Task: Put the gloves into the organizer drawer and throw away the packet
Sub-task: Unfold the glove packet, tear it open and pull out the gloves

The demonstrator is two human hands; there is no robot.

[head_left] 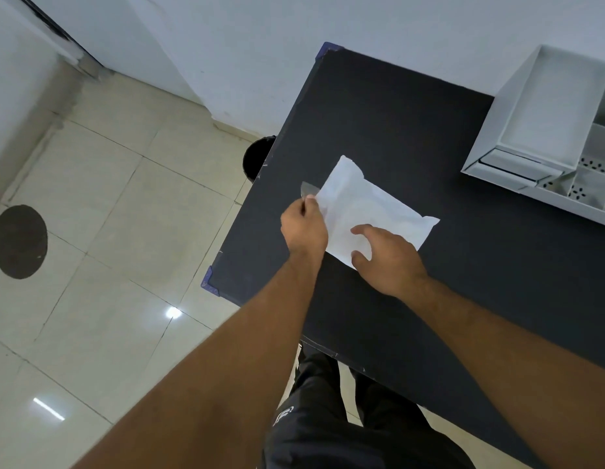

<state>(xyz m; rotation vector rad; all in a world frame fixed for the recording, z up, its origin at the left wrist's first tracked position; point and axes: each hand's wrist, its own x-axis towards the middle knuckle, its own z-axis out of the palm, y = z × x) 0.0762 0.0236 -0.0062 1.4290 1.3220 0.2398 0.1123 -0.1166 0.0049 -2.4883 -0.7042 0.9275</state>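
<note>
A white glove packet [372,204] lies flat on the black table [446,272] near its left edge. My left hand [303,226] pinches the packet's clear flap at its left edge. My right hand [387,258] rests on the packet's near corner with fingers spread, pressing it down. The gloves themselves are hidden inside the packet. The white organizer [548,130] sits at the table's far right, with its drawer [592,184] pulled out and showing several compartments.
A black bin [257,157] stands on the tiled floor just beyond the table's left edge. A dark round patch [18,242] marks the floor at far left. White walls rise behind the table. My legs are below the table's near edge.
</note>
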